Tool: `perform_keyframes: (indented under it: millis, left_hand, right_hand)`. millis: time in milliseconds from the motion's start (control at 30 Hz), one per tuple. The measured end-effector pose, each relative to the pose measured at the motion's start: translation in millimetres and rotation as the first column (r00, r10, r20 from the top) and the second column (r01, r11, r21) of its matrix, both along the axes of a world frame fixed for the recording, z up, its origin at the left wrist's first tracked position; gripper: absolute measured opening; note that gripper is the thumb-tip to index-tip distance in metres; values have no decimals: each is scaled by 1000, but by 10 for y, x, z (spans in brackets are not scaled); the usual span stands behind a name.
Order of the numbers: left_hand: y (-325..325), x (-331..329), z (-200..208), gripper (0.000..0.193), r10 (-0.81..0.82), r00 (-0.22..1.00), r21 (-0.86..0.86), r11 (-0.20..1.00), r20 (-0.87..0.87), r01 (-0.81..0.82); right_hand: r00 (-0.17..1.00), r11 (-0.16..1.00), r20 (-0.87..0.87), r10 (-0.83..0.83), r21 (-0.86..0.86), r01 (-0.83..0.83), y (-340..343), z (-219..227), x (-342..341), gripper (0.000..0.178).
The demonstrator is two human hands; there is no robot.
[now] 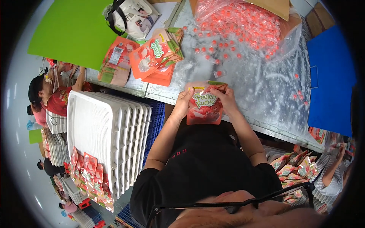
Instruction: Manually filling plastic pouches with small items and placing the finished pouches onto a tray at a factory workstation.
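Head view: a flat red stand-up pouch is held between both hands at the near edge of the counter, its slightly longer axis running from 12 to 6 o'clock and its green-trimmed top edge turned toward 12. The left hand grips the pouch's side at 10 o'clock, thumb on the front face; the right hand pinches the upper corner at 2 o'clock. Whether the mouth is parted cannot be told from here.

From the pouch, the heap of wrapped red candies lies at 1 o'clock, well apart, with the right hand the nearer of the two. One loose candy sits just beyond the top edge, near 12. The stack of pouches is at 10 o'clock, closer to the left hand.

The pouch is smooth, glossy film with rounded lower corners. The candies are small balls in crinkled clear wrappers, heaped on a thin, see-through plastic liner. The counter is dull grey, streaked with whitish dust. Ribbed white plastic trays rise at 8 o'clock, plump pouches lying on the top one; a flat blue board stands at 3.
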State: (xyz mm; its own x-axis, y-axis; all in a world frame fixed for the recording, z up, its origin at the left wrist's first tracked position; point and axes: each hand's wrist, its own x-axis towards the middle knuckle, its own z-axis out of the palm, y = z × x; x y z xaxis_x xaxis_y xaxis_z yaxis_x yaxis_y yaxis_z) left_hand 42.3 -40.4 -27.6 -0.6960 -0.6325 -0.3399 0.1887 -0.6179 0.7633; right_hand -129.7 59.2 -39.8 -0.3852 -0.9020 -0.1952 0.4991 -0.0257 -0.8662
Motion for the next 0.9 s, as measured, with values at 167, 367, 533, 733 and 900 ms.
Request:
perform_keyframes:
  millis: [167, 367, 533, 733, 900]
  left_hand:
    - [-5, 370, -218, 38, 63, 971, -196, 980, 232, -17]
    - [58, 567, 100, 37, 205, 979, -390, 900, -21, -197]
    - [-22, 1873, 1229, 63, 910, 329, -617, 414, 253, -669]
    - [-256, 4506, 1368, 44, 793, -456, -747, -574, -404, -336]
    - [222, 5927, 1124, 97, 89, -994, -978, 203, 65, -46]
  right_hand:
    - [985, 999, -173, 27, 35, -21, -113, -100, 158, 17]
    - [990, 992, 77, 120, 13, -122, -36, -226, 79, 33]
    - [971, 978, 129, 200, 32, -205, -181, -276, -205, 35]
    - [984, 983, 46, 171, 66, -174, -297, -384, -375, 31]
    - [976, 972, 70, 208, 98, -214, -300, -539, -442, 25]
